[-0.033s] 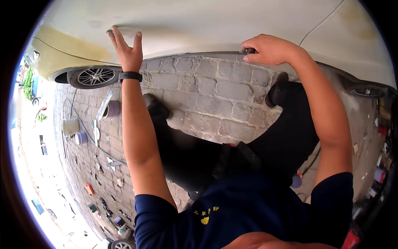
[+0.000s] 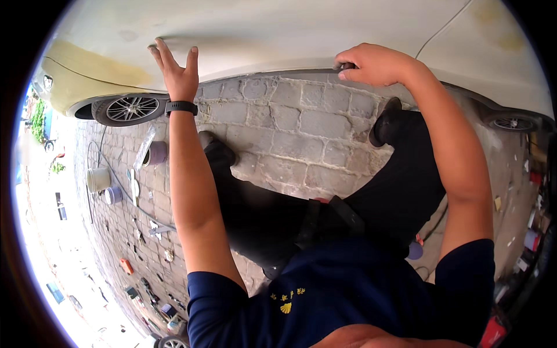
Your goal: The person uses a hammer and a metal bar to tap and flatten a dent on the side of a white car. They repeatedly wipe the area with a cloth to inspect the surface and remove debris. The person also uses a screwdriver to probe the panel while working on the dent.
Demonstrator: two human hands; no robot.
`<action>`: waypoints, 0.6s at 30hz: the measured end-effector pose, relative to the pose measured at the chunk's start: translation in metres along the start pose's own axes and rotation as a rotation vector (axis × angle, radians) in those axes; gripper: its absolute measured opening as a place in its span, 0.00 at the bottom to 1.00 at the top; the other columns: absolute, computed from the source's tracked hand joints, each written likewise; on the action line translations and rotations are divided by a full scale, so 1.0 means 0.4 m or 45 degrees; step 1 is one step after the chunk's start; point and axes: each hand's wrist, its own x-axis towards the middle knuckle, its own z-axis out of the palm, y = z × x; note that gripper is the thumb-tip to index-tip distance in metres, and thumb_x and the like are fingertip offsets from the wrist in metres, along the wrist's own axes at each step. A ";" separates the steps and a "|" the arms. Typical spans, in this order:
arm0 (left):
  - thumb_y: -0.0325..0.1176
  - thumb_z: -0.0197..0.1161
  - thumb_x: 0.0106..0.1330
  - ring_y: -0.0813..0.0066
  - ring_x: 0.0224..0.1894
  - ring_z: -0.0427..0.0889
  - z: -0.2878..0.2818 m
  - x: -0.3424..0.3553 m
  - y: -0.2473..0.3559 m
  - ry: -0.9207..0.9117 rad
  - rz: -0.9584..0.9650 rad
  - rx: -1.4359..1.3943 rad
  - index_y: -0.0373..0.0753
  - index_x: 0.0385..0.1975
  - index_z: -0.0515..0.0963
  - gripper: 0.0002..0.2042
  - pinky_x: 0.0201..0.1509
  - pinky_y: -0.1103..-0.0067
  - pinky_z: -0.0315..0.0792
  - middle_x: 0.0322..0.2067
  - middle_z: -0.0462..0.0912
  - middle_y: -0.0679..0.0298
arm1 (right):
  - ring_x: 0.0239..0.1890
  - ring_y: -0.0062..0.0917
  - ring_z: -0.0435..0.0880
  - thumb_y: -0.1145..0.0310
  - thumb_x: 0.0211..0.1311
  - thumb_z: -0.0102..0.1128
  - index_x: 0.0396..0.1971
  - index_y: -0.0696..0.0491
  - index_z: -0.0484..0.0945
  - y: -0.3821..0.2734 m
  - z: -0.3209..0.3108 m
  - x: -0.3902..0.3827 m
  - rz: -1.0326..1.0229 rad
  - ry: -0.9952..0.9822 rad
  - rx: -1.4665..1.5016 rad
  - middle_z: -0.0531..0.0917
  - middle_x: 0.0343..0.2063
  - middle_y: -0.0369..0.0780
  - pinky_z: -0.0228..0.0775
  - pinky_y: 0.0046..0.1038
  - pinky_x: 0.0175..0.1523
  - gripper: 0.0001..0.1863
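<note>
The pale side of a car (image 2: 278,40) stretches across the top, with yellowish patches at its left and right. Against this panel my left hand (image 2: 181,75) rests with fingers spread, a black band on its wrist. My right hand (image 2: 380,65) is farther right, by the panel's lower edge, its fingers curled round a small dark thing (image 2: 348,66). Mostly covered by the fingers, that thing is too hidden to name.
Car wheels (image 2: 129,109) stand at left and right. Uneven paving stones (image 2: 325,124) lie under my legs. To the left are a white bucket (image 2: 98,180), a purplish bucket (image 2: 156,153), a hose and scattered tools. More clutter lines the right edge.
My right hand sits very slightly higher against the panel. My left hand stays in nearly the same place.
</note>
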 end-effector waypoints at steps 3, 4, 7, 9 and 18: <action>0.45 0.69 0.67 0.42 0.82 0.37 0.017 -0.022 0.002 -0.065 -0.017 0.013 0.34 0.79 0.44 0.49 0.80 0.58 0.48 0.77 0.43 0.34 | 0.43 0.41 0.84 0.56 0.70 0.62 0.54 0.57 0.79 0.031 0.014 -0.008 -0.028 0.045 0.075 0.86 0.43 0.48 0.75 0.38 0.49 0.22; 0.44 0.69 0.67 0.42 0.82 0.37 0.014 -0.029 -0.002 -0.085 -0.022 0.007 0.34 0.79 0.44 0.49 0.80 0.58 0.48 0.77 0.43 0.34 | 0.43 0.41 0.84 0.56 0.70 0.63 0.54 0.57 0.79 0.035 0.017 -0.007 -0.016 0.043 0.076 0.86 0.43 0.48 0.75 0.38 0.49 0.22; 0.41 0.69 0.65 0.43 0.82 0.37 0.019 -0.052 -0.006 -0.103 -0.055 0.028 0.38 0.80 0.45 0.48 0.79 0.60 0.52 0.78 0.47 0.38 | 0.44 0.40 0.85 0.55 0.69 0.63 0.54 0.57 0.80 0.045 0.028 -0.013 0.013 0.021 0.081 0.86 0.44 0.48 0.76 0.38 0.51 0.23; 0.41 0.68 0.65 0.43 0.82 0.37 0.023 -0.065 -0.004 -0.133 -0.090 -0.006 0.39 0.80 0.46 0.47 0.79 0.61 0.53 0.77 0.48 0.38 | 0.45 0.40 0.85 0.54 0.69 0.64 0.55 0.57 0.80 0.049 0.034 -0.017 0.022 -0.015 0.089 0.86 0.44 0.48 0.76 0.38 0.52 0.24; 0.37 0.69 0.64 0.41 0.81 0.43 0.020 -0.083 -0.030 -0.135 -0.121 -0.048 0.44 0.80 0.47 0.47 0.75 0.62 0.61 0.77 0.45 0.33 | 0.46 0.39 0.85 0.54 0.66 0.66 0.55 0.57 0.80 0.016 0.032 -0.010 -0.038 -0.014 0.016 0.86 0.45 0.48 0.76 0.38 0.53 0.25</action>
